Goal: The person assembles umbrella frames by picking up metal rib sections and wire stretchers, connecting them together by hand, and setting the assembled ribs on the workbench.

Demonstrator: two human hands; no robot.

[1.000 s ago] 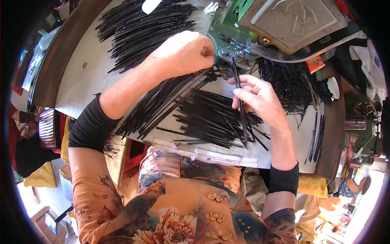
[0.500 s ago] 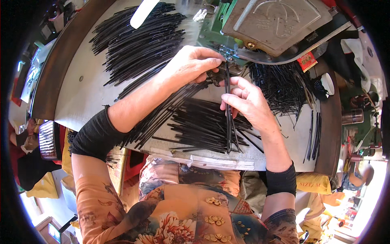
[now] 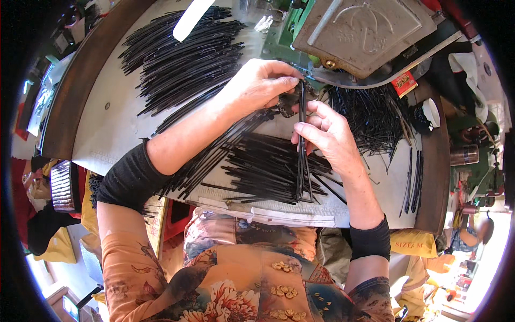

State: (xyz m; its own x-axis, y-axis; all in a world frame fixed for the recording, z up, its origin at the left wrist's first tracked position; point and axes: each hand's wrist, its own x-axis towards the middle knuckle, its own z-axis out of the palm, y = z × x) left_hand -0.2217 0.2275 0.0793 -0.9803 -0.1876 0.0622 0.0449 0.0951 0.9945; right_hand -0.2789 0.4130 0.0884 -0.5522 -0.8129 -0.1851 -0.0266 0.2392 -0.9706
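Note:
Upright before my chest is a slim black umbrella rib (image 3: 301, 166), with a thinner strut hanging beside its lower end. My left hand (image 3: 265, 83) pinches its top end between thumb and fingertips, close to the working point of a green machine (image 3: 296, 24). Lower down, my right hand (image 3: 327, 131) has its thumb and fingers closed around the rib's middle. Beneath the rib lies a pile of black ribs (image 3: 252, 166) at the table's near side. The machine's small parts behind my left fingertips are partly hidden.
A large stack of black ribs (image 3: 188, 59) covers the far left of the pale table (image 3: 102, 126). Thinner black pieces (image 3: 370, 118) lie tangled on the right. The machine's grey metal cover (image 3: 370, 32) overhangs the far side. A red packet (image 3: 404, 83) and white cup (image 3: 431, 112) stand right.
My left fingertips have moved slightly right, with the rib's top end. The rib's lower end has shifted a little left. My right hand keeps its grip almost in place.

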